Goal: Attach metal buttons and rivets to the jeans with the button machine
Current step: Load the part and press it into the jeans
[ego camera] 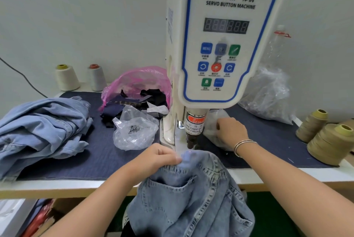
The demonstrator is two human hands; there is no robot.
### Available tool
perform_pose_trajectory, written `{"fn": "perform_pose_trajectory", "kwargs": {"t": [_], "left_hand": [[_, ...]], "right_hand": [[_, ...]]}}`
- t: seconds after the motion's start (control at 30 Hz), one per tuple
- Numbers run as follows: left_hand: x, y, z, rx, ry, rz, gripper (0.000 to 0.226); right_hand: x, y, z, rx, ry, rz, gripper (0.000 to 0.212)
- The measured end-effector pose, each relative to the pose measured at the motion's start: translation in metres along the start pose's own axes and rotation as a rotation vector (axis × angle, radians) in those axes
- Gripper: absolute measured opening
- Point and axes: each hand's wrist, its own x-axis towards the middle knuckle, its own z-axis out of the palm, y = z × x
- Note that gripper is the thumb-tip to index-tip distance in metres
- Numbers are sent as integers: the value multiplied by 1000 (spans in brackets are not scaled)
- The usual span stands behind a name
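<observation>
- Denim jeans hang over the front edge of the table, their top edge bunched just below the button machine and its punch head.
- Left hand pinches the top edge of the cloth, fingers curled tight on the fold, close in front of the punch.
- Right hand reaches into a clear plastic bag just right of the punch, fingers curled; whether they hold a button or rivet yet I cannot tell.
- To do this step well, I judge, seat one metal piece squarely on the die, then slide the cloth in flat, a single layer where the mark lies.
- Fingers should stay clear of the punch, as its warning label says.
</observation>
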Motion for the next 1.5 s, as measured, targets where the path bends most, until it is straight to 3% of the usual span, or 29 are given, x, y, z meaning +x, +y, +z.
{"fn": "perform_pose_trajectory", "kwargs": {"t": [0.13,0.23,0.3,0.4,0.5,0.53,0.63,0.77,0.9,1.33,1.5], "left_hand": [[-4,2,-8,227,-171,-74,43],[-4,2,1,92,88,40,40],[-3,1,6,-112,259,75,24],[-4,5,16,-71,134,95,17],[-1,8,29,200,-170,18,27],[1,7,28,279,-200,0,33],[1,1,5,478,-2,27,47],[-10,-29,-23,827,271,36,51],[-11,-44,-17,836,432,87,50],[-11,-49,-17,847,481,122,48],[-10,-49,-16,868,487,126,48]], "right_hand": [[-15,19,0,348,207,-56,15],[-28,26,-6,578,255,-64,12],[-44,24,-9,773,322,-76,17],[-69,11,-14,1021,365,-78,17],[-88,-7,-16,1357,62,-30,9],[-92,-13,-15,1464,-77,-1,7],[-100,-26,-11,1600,-401,98,10],[-105,-32,1,1721,-611,161,9],[-105,-34,5,1848,-695,234,9],[-116,-37,1,2044,-804,332,11],[-130,-43,0,2274,-799,426,18]]}}
